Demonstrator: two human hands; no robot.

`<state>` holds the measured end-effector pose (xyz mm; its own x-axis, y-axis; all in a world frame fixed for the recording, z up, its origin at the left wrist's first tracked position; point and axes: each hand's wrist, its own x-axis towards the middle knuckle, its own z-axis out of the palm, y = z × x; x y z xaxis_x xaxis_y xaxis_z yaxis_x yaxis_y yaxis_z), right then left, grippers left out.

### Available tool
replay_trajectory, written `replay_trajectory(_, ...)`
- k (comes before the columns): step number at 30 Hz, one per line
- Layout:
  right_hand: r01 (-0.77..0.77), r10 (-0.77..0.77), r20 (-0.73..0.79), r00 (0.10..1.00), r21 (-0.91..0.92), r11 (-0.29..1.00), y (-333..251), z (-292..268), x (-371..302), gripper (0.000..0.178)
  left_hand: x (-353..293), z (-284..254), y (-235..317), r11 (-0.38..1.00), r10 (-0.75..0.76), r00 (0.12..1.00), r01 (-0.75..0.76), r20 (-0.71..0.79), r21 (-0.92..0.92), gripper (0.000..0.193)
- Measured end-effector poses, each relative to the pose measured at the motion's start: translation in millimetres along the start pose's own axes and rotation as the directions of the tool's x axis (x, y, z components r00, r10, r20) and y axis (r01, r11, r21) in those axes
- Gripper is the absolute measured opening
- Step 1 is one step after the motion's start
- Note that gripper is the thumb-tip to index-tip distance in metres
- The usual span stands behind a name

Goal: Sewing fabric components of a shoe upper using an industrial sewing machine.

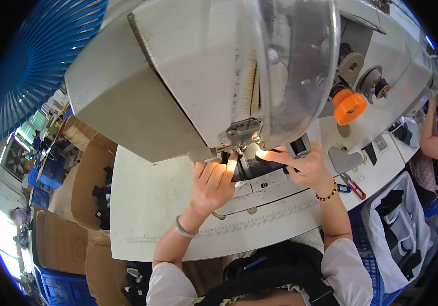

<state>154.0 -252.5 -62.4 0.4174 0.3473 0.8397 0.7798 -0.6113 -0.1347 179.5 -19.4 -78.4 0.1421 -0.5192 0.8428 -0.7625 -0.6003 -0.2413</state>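
Observation:
A large pale sewing machine (188, 66) fills the upper middle, its lit needle area (247, 145) just above my fingertips. Beneath it lies a dark, padded-looking black piece (252, 168), its exact kind unclear. My left hand (215, 183) closes on the piece's left end, index finger stretched up beside the presser foot and the other fingers curled. From the right, my right hand (305, 168) grips the other end, its index finger laid along the top toward the needle. My hands partly cover the piece's ends.
Red-handled scissors (354, 188) and a blue tool (343, 188) lie on the white table (147, 204) beside my right wrist. An orange knob (349, 107) juts from the machine. Cardboard boxes (58, 234) stand left, a blue fan (30, 66) upper left. A white bag (397, 239) and a co-worker's arm (429, 132) are right.

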Motion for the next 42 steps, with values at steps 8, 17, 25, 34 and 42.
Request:
replay_trajectory(8, 0.01, -0.009, -0.019, 1.0, 0.063, 0.998, 7, 2, -1, 0.037, 2, 1, 3, 1.0, -0.007, 0.999, 0.007, -0.031, 0.005, 0.044)
replay_trajectory(17, -0.011, 0.011, 0.004, 1.0, 0.038, 0.999, 4, 2, 4, 0.028, -1, 3, -1, 0.997, -0.069, 0.998, 0.069, -0.007, 0.029, 0.043)
replay_trajectory(25, 0.006, -0.006, -0.009, 1.0, 0.016, 1.0, 4, 4, 3, 0.022, -2, 8, -4, 0.997, -0.074, 0.996, 0.076, -0.051, 0.034, 0.039)
replay_trajectory(34, -0.017, 0.018, -0.021, 1.0, 0.051, 0.999, 2, 1, 5, 0.027, 0, 6, -5, 0.998, -0.051, 0.998, 0.052, -0.044, 0.031, 0.033)
replay_trajectory(42, -0.046, 0.048, -0.029, 0.998, 0.058, 0.997, 6, 6, 6, 0.029, -7, 9, -11, 0.992, -0.128, 0.991, 0.126, 0.041, 0.03, 0.04)
